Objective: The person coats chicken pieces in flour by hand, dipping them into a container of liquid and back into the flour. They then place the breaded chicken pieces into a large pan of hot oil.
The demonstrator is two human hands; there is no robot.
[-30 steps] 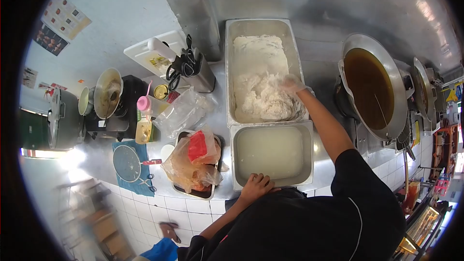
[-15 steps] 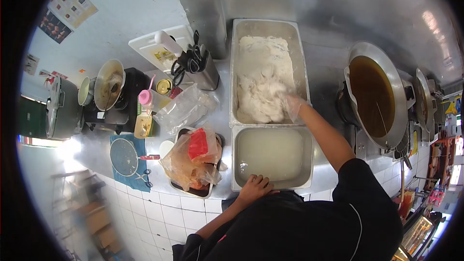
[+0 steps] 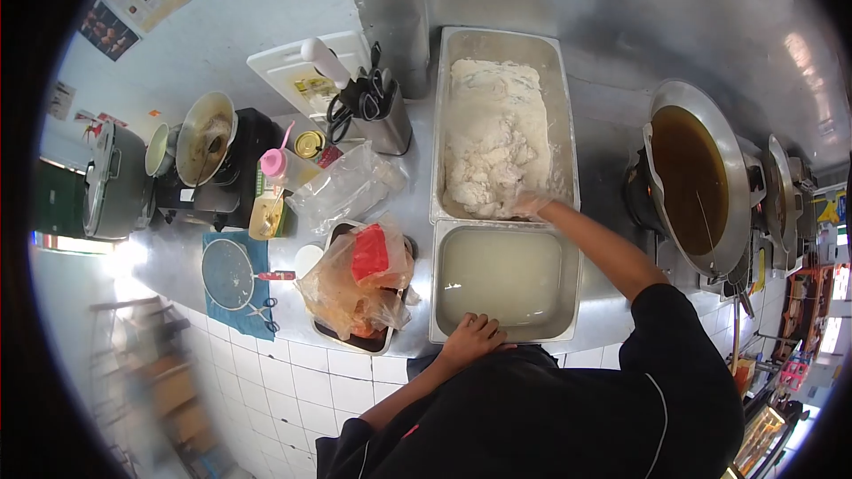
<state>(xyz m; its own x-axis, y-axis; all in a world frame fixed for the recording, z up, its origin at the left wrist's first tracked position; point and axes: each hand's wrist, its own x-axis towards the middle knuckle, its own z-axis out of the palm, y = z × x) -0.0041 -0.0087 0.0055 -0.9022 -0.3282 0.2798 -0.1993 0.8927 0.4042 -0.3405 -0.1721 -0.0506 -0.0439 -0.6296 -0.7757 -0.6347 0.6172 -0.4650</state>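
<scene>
A deep metal pan [image 3: 570, 160] holds white flour [image 3: 493, 93] with lumpy, flour-covered pieces [image 3: 497, 160] heaped toward its near end. My right hand [image 3: 531, 204], in a clear plastic glove, reaches into the near right corner of that pan. Its fingers are blurred and partly hidden by flour, so their grip cannot be made out. Directly in front stands a second metal pan [image 3: 571, 288] with cloudy, pale liquid [image 3: 501, 270]. My bare left hand [image 3: 477, 339] is at the near rim of this second pan, fingers curled over the edge.
Left of the pans, a tray [image 3: 377, 344] holds a plastic bag of orange-tinted food [image 3: 355, 288]. Behind it are a clear bag [image 3: 351, 186] and a utensil holder [image 3: 388, 130]. A strainer [image 3: 227, 275] and scissors [image 3: 264, 312] lie far left. A large wok of brown oil [image 3: 688, 177] stands right.
My right hand has moved slightly toward the near end of the flour pan, and the floury heap has changed shape. My left hand stays on the rim. The camera view has shifted slightly.
</scene>
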